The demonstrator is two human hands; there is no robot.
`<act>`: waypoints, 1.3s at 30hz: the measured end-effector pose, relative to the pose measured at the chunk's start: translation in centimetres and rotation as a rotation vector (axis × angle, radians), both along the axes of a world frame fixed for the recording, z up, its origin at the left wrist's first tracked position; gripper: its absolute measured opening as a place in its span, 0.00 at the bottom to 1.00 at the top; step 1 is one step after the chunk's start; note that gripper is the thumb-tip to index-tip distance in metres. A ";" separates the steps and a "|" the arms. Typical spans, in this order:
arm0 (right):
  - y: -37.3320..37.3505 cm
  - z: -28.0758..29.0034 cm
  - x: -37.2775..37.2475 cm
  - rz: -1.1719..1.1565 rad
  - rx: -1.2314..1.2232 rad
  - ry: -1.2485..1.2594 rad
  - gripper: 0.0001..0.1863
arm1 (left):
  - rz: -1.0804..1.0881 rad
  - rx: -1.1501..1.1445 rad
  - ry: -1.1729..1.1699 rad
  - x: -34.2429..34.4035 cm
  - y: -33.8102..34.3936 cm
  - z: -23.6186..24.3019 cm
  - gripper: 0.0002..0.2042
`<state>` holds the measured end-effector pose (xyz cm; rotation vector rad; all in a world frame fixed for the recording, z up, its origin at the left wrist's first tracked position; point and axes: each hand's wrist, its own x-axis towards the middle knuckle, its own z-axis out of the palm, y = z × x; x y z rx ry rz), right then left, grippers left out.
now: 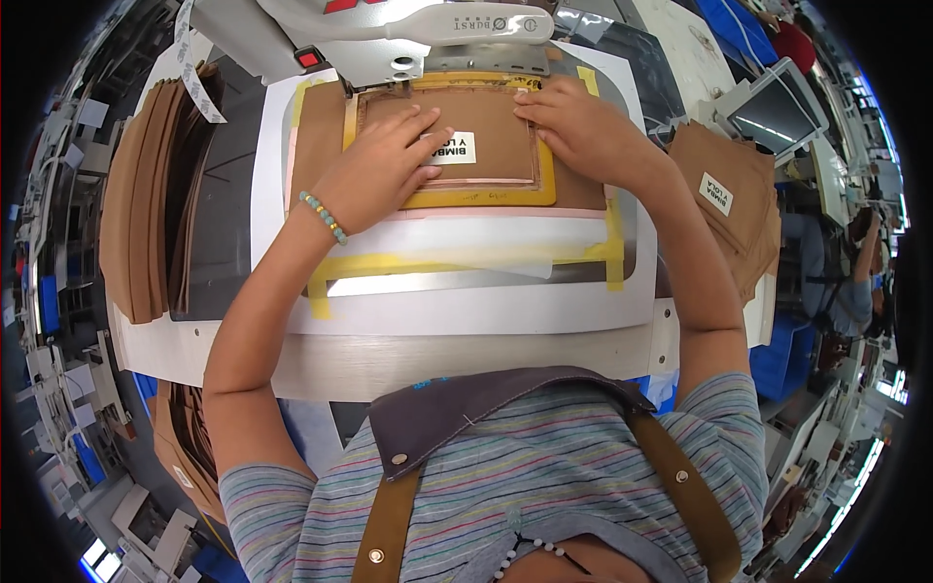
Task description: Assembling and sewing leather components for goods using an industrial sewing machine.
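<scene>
My left hand lies on a brown fabric panel, fingers spread and pointing to the upper right. Its fingers rest beside and partly over a white label with dark print. A yellow rectangular frame surrounds the inner part of the panel. At the frame's upper right corner, my right hand has its fingers stretched out over the edge, tips touching the panel side. Just beyond both hands stands the white head of a sewing machine; its needle area is not clearly visible.
A tall stack of folded brown pieces stands at left. On the right lies a pile of brown labelled pieces, below a small screen. Yellow tape crosses the white sheet near the table's front edge.
</scene>
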<state>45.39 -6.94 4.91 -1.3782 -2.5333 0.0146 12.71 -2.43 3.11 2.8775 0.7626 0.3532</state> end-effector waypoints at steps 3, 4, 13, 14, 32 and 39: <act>0.6 0.1 -0.1 0.033 -0.002 0.014 0.19 | 0.001 0.003 -0.009 0.5 -0.1 0.1 0.23; 0.7 0.1 0.1 0.038 -0.001 0.011 0.19 | 0.006 0.004 -0.013 0.9 -0.3 0.0 0.23; 0.9 0.2 0.3 0.069 0.055 0.041 0.19 | 0.002 0.004 0.008 3.7 -1.0 0.3 0.23; 0.8 0.6 0.3 0.051 0.010 0.030 0.19 | 0.002 -0.004 0.007 4.0 -1.1 0.4 0.23; 1.0 -1.6 1.1 0.121 0.140 -0.023 0.20 | 0.031 -0.009 -0.074 8.4 -1.4 -0.8 0.24; -1.4 -0.2 4.0 0.139 0.076 -0.048 0.20 | 0.130 -0.069 -0.063 9.3 -1.2 -1.1 0.21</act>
